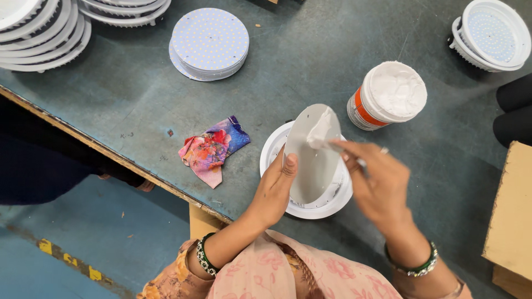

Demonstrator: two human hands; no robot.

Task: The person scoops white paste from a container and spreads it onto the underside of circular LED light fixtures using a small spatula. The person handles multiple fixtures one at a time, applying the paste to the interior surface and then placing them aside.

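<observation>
Here the left hand grips a tilted round plate while the right hand's fingers smear white paste — too much could drip onto the housing below.

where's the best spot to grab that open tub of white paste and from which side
Grip the white paste tub around its round side wall, below the rim, coming from its right, the bare table side. It stands open and full to the top, so a grasp from above would likely sink into the paste.
</observation>
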